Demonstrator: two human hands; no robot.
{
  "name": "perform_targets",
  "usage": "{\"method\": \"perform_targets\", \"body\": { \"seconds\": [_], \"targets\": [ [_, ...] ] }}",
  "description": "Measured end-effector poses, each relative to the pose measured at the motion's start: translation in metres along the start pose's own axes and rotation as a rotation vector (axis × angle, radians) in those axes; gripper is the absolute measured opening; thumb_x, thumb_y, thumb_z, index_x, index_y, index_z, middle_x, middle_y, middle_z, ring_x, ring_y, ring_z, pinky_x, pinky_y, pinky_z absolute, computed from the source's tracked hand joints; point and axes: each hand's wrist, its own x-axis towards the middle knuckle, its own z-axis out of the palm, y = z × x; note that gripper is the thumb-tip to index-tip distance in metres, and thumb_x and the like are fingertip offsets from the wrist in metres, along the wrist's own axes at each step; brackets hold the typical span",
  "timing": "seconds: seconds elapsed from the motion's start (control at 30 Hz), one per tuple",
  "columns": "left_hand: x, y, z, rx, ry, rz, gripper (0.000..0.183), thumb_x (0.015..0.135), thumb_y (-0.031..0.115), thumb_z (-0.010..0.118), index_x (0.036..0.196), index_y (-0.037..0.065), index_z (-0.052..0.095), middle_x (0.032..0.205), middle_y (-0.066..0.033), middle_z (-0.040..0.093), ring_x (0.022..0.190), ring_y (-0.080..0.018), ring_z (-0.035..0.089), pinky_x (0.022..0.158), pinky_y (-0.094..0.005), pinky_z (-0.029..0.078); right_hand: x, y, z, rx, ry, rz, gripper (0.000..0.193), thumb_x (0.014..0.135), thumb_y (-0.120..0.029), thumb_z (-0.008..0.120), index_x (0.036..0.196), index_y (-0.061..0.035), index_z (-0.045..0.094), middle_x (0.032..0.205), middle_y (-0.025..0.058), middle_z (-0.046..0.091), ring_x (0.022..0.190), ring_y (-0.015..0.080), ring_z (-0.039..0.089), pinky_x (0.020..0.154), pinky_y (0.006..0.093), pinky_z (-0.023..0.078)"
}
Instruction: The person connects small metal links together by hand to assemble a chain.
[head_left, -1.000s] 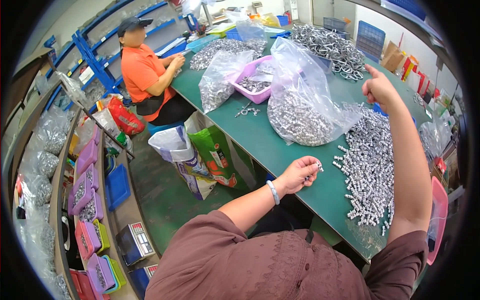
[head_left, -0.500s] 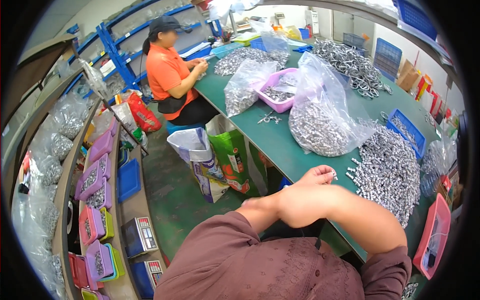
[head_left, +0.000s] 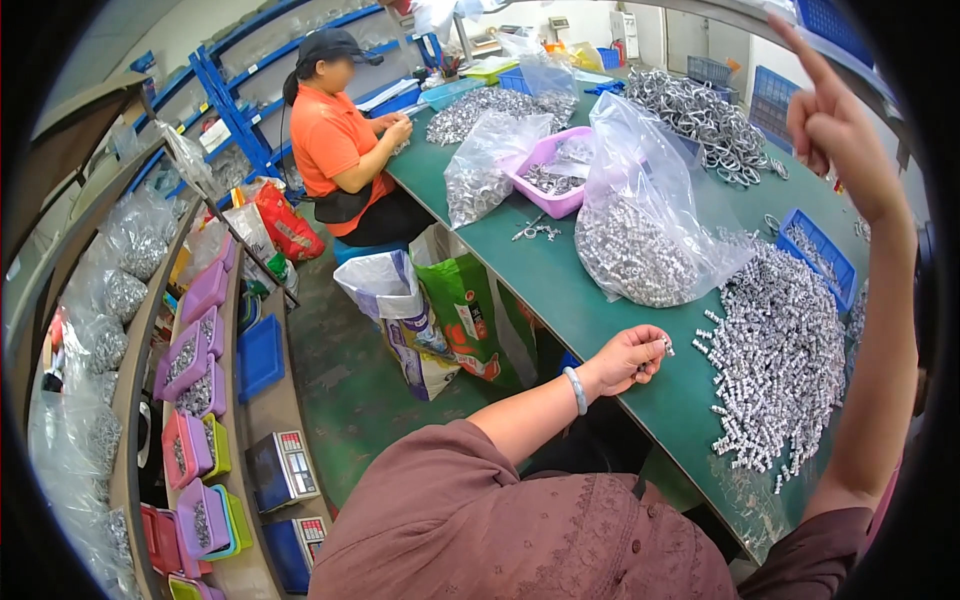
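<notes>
Left hand (head_left: 630, 362): fingers pinching silver fitting (head_left: 668, 346); fittings pile (head_left: 775, 360) nearer this hand, at three o'clock. Right hand (head_left: 838, 128): raised, index extended, others curled.

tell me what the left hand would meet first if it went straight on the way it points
Probably the left edge of the heap of small silver parts; depth is unclear, so the left hand might pass above it.
</notes>
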Motion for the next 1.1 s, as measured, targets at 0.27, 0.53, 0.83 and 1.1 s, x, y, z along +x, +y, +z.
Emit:
{"method": "perform_targets", "body": {
  "seconds": [0.27, 0.53, 0.83, 1.1],
  "targets": [
    [0.001, -0.001, 0.004, -0.013, -0.001, 0.007, 0.007, 0.087, 0.013, 0.052, 0.092, 0.007, 0.052, 0.070, -0.0004, 0.048, 0.056, -0.0067, 0.043, 0.044, -0.0169, 0.033, -0.028, 0.009, -0.022, -0.147, -0.155, -0.087, 0.071, 0.062, 0.006, 0.034, 0.130, -0.0140, 0.039, 0.054, -0.0021, 0.041, 0.045, 0.0034, 0.036, 0.043, 0.0168, 0.031],
    [-0.006, -0.003, 0.006, -0.041, 0.033, 0.021, 0.007, 0.087, 0.014, 0.051, 0.092, 0.009, 0.053, 0.073, 0.0007, 0.049, 0.058, -0.0058, 0.043, 0.045, -0.0162, 0.033, -0.146, 0.055, 0.004, -0.240, -0.673, 0.073, 0.049, 0.067, -0.002, 0.056, 0.115, -0.0046, 0.048, 0.061, 0.0109, 0.053, 0.055, 0.0275, 0.054, 0.053, 0.0341, 0.043],
    [0.011, 0.002, 0.079, -0.075, -0.014, 0.050, 0.010, 0.086, 0.017, 0.053, 0.094, 0.012, 0.052, 0.071, -0.0001, 0.048, 0.058, -0.0097, 0.041, 0.045, -0.0190, 0.030, -0.198, 0.101, 0.038, 0.175, 0.027, 0.238, 0.018, 0.076, -0.003, 0.058, 0.093, 0.0005, 0.060, 0.074, 0.0066, 0.059, 0.066, 0.0095, 0.054, 0.059, 0.0250, 0.043],
    [0.021, -0.005, 0.117, -0.055, -0.096, 0.023, 0.012, 0.087, 0.022, 0.051, 0.097, 0.015, 0.051, 0.073, 0.0009, 0.046, 0.060, -0.0091, 0.040, 0.044, -0.0165, 0.030, -0.200, 0.111, 0.045, 0.624, 0.037, 0.447, 0.012, 0.082, -0.008, 0.054, 0.088, 0.0013, 0.060, 0.072, -0.0015, 0.057, 0.064, 0.0030, 0.049, 0.056, 0.0194, 0.040]
  ]
}}
